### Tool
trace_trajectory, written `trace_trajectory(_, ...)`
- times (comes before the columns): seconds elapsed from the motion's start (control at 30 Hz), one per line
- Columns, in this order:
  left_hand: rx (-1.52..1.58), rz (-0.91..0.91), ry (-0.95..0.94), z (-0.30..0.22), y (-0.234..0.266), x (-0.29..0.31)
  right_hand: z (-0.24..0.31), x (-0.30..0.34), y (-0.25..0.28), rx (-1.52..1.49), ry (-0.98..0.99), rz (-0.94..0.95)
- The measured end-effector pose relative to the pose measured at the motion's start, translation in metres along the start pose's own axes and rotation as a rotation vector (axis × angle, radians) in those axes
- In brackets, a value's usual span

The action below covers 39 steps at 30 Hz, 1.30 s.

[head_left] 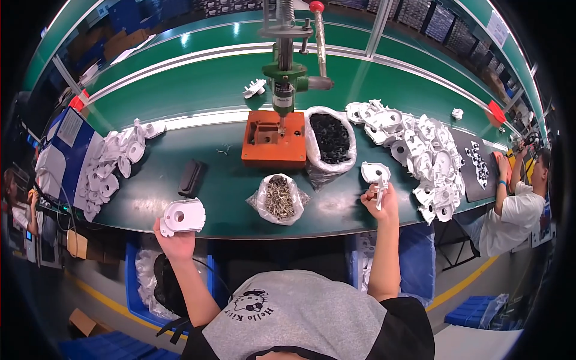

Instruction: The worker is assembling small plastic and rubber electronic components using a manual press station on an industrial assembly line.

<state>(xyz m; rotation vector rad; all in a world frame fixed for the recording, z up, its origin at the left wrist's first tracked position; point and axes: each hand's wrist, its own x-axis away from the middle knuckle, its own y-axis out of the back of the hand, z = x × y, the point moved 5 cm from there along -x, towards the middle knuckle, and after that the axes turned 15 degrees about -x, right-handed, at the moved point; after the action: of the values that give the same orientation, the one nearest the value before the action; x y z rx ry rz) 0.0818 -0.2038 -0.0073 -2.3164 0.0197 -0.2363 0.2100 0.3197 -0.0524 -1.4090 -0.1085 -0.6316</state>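
Observation:
My left hand [174,240] is closed on a white plastic housing [185,216] with a round hole, held over the table's front edge. In my right hand [381,204] is another white plastic part [376,174], with a narrow arm hanging down past my fingers. Between my hands lies an opened clear bag of metal pins or screws [279,199]. Behind it stands a hand press [284,90] over an orange fixture block [274,141]. A clear bag of small black parts [331,139] touches the block's right side.
White parts are heaped at the left [114,165] and the right [429,156]. A dark oblong case [192,177] lies near my left hand. Blue bins [135,282] sit below the table's edge. On the right a co-worker [510,207] works beside a dark mat [474,165].

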Motion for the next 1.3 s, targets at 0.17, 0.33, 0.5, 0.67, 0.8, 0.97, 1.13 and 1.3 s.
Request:
trace_trajectory(0.17, -0.047, 0.065, -0.079, 0.011, 0.006, 0.001, -0.003, 0.004, 0.008, 0.239, 0.243, -0.041)
trace_trajectory(0.33, -0.13, 0.073, -0.005, 0.034, -0.005, 0.001, -0.005, 0.028, -0.009, 0.608, 0.543, -0.161)
trace_trajectory(0.5, -0.262, 0.174, 0.072, 0.058, -0.05, 0.008, -0.004, 0.06, -0.045, 1.147, 0.768, -0.115)
trace_trajectory(0.67, -0.427, 0.445, 0.005, 0.094, -0.116, 0.031, -0.055, 0.078, -0.081, 1.39, 0.968, 0.097)
trace_trajectory(0.8, -0.654, 0.621, 0.056, 0.118, -0.152, 0.048, -0.121, 0.092, -0.104, 1.332, 0.935, 0.377)
trace_trajectory(0.97, -0.69, 0.6, -0.048, 0.125, -0.163, 0.054, -0.163, 0.114, -0.129, 1.334, 0.671, 0.692)
trace_trajectory(1.13, -0.693, 0.565, -0.075, 0.115, -0.158, 0.052, -0.166, 0.117, -0.132, 1.281, 0.519, 0.805)
trace_trajectory(1.3, -0.681, 0.57, -0.141, 0.116, -0.154, 0.053, -0.165, 0.115, -0.123, 1.235, 0.617, 0.796)
